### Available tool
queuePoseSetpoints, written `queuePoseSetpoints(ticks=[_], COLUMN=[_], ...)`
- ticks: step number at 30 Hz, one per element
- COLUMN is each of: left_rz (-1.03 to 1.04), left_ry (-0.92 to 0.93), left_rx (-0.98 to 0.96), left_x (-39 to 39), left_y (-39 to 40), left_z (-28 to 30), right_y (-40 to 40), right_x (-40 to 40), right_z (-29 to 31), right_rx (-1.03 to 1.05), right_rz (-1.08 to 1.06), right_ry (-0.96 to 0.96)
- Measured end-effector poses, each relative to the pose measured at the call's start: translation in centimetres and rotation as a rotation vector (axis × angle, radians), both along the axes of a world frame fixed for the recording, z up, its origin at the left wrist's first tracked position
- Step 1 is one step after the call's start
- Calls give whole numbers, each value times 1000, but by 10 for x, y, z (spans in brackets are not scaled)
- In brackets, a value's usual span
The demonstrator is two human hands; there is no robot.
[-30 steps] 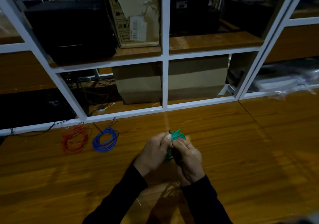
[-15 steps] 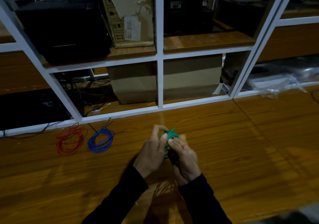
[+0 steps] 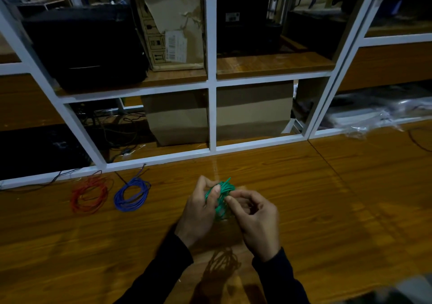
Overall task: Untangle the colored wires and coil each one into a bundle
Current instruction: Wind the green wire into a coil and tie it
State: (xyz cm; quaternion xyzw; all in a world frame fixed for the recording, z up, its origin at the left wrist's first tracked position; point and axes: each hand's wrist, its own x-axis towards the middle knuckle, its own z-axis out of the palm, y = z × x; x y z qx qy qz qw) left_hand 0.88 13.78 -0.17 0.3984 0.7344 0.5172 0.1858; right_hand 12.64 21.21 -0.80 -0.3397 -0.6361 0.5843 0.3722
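Note:
A green wire coil (image 3: pixel 222 192) is held above the wooden table (image 3: pixel 327 198), in the middle of the head view. My left hand (image 3: pixel 198 210) wraps around the coil's left side, thumb pressed on it. My right hand (image 3: pixel 256 219) pinches a strand on the coil's right side with thumb and forefinger. A red wire coil (image 3: pixel 90 195) and a blue wire coil (image 3: pixel 132 193) lie flat on the table to the left, side by side and apart from each other.
A white-framed shelf (image 3: pixel 211 116) stands along the table's far edge, holding cardboard boxes (image 3: pixel 217 114), a black case (image 3: pixel 86 46) and loose dark cables (image 3: pixel 117 130). Clear plastic wrap (image 3: pixel 367 116) lies at the far right.
My right hand has shifted to the right and opened a little away from the left, still pinching the green wire. The camera view has drifted slightly.

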Motion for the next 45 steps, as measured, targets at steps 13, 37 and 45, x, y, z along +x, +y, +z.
queuePoseSetpoints(ticks=[13,37,45], left_rz=[-76,-63,-51], left_ry=[-276,-427,-450], left_rx=[90,128,143], left_x=[10,0,-2], left_y=[-3,-6,-5], left_z=[5,16,18], right_y=[-9,-11,-12], right_x=[-1,-8,-11], right_z=[13,18,20], right_rx=[291,520,510], right_rz=[-109,-57,-56], right_ry=[112,-166,-170])
